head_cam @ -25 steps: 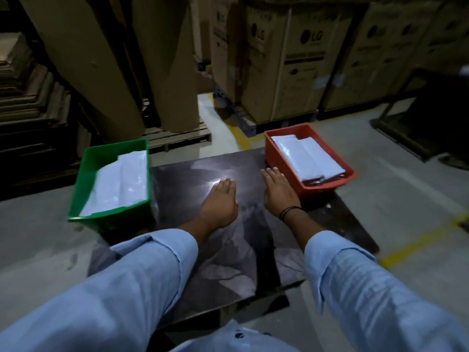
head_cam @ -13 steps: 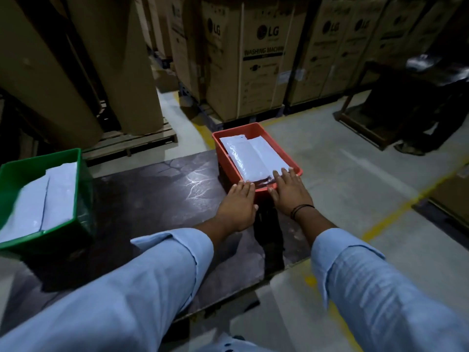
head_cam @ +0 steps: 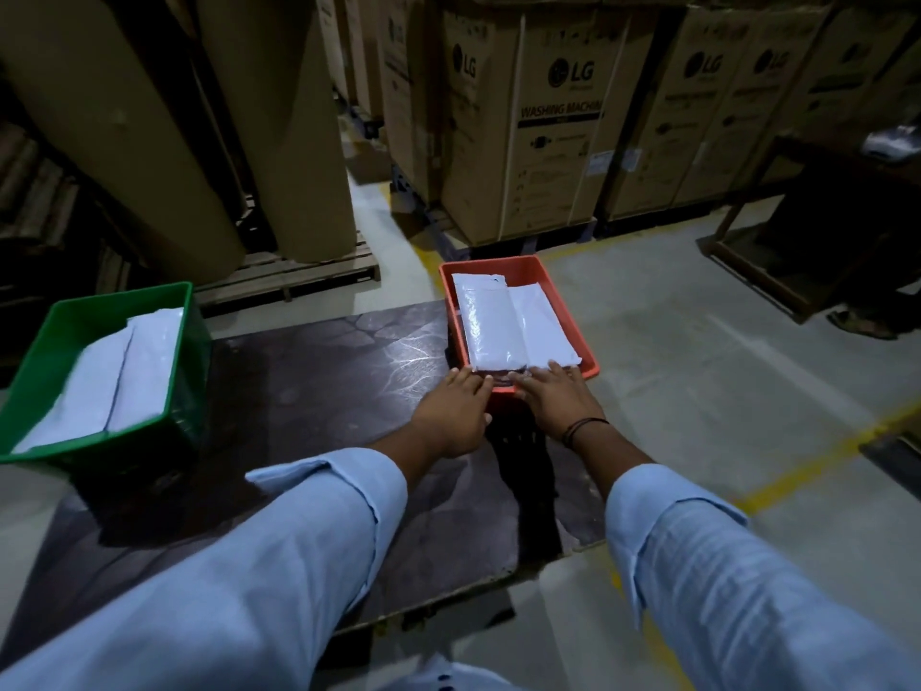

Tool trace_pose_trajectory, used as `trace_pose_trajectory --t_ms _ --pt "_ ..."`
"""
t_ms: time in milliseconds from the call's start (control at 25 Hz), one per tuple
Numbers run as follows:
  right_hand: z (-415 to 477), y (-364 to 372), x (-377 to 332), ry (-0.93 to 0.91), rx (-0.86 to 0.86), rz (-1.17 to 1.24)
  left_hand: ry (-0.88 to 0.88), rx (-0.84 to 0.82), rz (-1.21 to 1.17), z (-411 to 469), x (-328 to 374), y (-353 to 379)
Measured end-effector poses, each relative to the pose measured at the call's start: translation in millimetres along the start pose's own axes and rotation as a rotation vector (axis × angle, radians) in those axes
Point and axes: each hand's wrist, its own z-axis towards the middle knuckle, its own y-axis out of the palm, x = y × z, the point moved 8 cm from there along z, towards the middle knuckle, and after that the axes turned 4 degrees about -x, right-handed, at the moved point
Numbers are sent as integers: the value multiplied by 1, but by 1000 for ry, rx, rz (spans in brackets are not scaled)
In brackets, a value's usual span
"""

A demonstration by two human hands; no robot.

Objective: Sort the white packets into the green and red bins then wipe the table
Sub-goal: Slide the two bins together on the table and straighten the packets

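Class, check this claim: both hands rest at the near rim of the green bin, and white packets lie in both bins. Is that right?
One detail is wrong. The head view shows the left hand and right hand at the near rim of the red bin, not the green bin. The rest holds: white packets lie in both bins.

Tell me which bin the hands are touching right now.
The red bin, on the table's far right. Both the left hand and right hand rest on its near rim. The green bin stands apart at the left, untouched.
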Motion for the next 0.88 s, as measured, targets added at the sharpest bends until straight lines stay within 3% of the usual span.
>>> trace_pose_trajectory --t_ms 280,880 --pt "26 6 -106 -153 -77 127 -152 47 -12 -65 -82 -1" --pt "54 -9 -322 -381 -65 103 -376 32 9 -222 -228 8"
